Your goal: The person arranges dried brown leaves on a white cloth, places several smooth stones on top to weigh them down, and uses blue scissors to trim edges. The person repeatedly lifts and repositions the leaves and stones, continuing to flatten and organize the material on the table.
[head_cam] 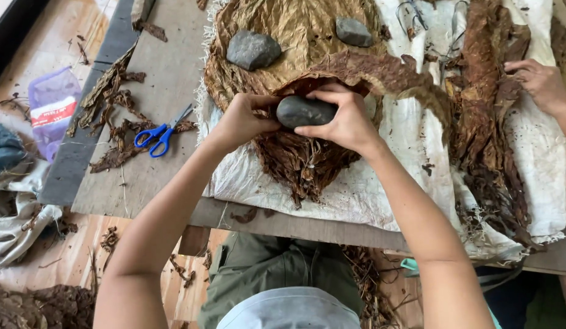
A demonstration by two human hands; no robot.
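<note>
My right hand (347,119) grips a smooth dark grey stone (304,111) from the right, just above a bundle of dark brown dried leaves (304,161). Touching the stone's left end is my left hand (243,119), its fingers curled against the leaf pile. A broad stack of light brown flattened leaves (289,36) lies beyond, weighted by two grey stones (253,50) (354,31). All of it rests on a white woven cloth (362,189) spread over a wooden board (161,97).
Blue-handled scissors (161,135) lie on the board among leaf scraps. Another person's hand (541,82) works a long strip of dark leaves (490,122) at the right. A purple plastic bag (50,109) and cloth lie on the floor at left. Metal scissors (417,15) at top.
</note>
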